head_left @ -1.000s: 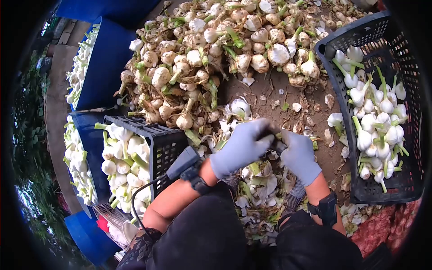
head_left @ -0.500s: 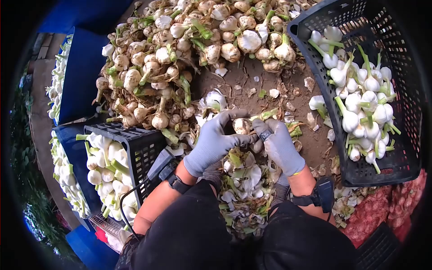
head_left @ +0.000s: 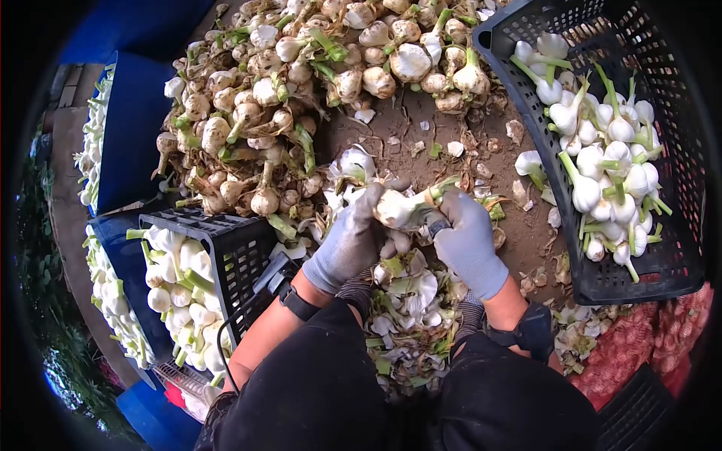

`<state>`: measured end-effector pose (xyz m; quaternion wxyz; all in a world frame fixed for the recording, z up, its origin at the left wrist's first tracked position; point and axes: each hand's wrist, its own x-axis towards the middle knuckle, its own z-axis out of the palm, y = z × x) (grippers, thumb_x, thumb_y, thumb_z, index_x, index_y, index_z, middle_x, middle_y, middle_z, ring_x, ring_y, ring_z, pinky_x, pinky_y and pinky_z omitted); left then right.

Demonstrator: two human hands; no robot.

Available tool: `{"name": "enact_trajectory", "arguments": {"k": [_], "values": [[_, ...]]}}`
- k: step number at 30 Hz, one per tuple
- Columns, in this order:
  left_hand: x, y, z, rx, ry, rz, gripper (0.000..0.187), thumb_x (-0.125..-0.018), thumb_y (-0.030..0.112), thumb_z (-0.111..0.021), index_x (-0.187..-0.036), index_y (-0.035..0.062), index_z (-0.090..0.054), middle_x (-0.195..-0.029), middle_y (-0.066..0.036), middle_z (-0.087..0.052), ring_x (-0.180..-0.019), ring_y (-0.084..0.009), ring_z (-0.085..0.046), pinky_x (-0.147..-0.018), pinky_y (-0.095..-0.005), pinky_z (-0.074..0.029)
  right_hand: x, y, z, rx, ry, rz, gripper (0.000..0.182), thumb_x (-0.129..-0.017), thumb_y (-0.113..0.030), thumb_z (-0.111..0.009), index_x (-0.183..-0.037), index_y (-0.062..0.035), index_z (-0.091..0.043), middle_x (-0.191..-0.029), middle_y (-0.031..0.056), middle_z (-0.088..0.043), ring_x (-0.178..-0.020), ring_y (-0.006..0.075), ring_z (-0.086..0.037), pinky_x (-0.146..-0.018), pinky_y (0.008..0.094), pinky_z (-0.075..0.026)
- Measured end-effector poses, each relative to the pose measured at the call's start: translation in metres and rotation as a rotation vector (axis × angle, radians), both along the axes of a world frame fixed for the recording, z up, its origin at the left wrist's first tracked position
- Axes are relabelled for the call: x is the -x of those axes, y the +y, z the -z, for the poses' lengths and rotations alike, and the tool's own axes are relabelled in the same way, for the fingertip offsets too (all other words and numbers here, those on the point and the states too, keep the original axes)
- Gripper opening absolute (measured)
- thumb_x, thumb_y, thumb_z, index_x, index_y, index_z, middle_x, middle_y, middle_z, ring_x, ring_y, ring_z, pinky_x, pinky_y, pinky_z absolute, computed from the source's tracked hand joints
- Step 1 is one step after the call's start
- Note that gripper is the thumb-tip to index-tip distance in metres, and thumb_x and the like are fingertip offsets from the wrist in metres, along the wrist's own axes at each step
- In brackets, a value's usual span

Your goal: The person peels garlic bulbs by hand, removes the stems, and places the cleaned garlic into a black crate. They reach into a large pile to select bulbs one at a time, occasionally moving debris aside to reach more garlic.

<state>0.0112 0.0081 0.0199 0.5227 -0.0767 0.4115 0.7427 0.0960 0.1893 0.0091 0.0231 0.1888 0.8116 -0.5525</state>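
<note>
A garlic bulb (head_left: 394, 210) with a short green stem is held between my two gloved hands, its stem pointing right. My left hand (head_left: 352, 239) wraps round the bulb from the left, fingers curled. On the stem side, my right hand (head_left: 468, 239) is closed, with a small dark object (head_left: 438, 225) at its fingers; I cannot make out what it is. Peeled skins and leaf scraps (head_left: 417, 316) lie below the hands, between the legs. Loose white skins (head_left: 353, 167) are just beyond my left hand.
A large heap of untrimmed garlic (head_left: 248, 113) lies ahead. A black crate (head_left: 639, 289) of cleaned garlic stands right, another crate (head_left: 244, 255) left. Blue containers (head_left: 135, 135) with garlic line the far left. Red mesh sacks (head_left: 620, 353) lie at lower right.
The bulb has turned between my hands and now shows a whiter side, with its stem to the right. My left fingers have curled round it. The view has shifted slightly.
</note>
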Motion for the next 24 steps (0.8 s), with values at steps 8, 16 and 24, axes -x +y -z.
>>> {"name": "enact_trajectory", "arguments": {"k": [8, 16, 24], "values": [[-0.001, 0.004, -0.006, 0.117, 0.348, 0.167, 0.083, -0.09, 0.053, -0.063, -0.15, 0.0066, -0.028, -0.109, -0.007, -0.063, -0.077, -0.0099, -0.063, -0.066, -0.0224, -0.051, 0.01, -0.007, -0.01, 0.759, -0.026, 0.2, 0.017, -0.088, -0.011, -0.067, -0.087, 0.0046, -0.06, -0.083, 0.0154, -0.061, -0.071, 0.0144, -0.058, -0.064, 0.0312, -0.047], [0.023, 0.005, -0.012, 0.296, 0.706, 0.073, 0.06, -0.093, 0.037, -0.065, -0.135, -0.0034, -0.049, -0.123, -0.007, -0.055, -0.103, -0.0162, -0.058, -0.091, -0.0315, -0.048, -0.004, -0.005, 0.002, 0.605, -0.279, 0.02, 0.015, -0.088, -0.006, -0.061, -0.099, 0.0032, -0.064, -0.086, 0.0142, -0.068, -0.072, 0.0208, -0.064, -0.07, 0.0347, -0.052], [0.019, 0.007, -0.021, 0.424, 0.985, 0.341, 0.043, -0.081, 0.021, -0.08, -0.117, 0.0009, -0.065, -0.13, -0.016, -0.055, -0.114, -0.0236, -0.058, -0.093, -0.0343, -0.049, 0.008, 0.003, -0.024, -0.142, 0.046, -0.134, 0.025, -0.075, -0.003, -0.062, -0.1, -0.0063, -0.068, -0.086, 0.0147, -0.066, -0.086, 0.0342, -0.065, -0.078, 0.0442, -0.052]]}}
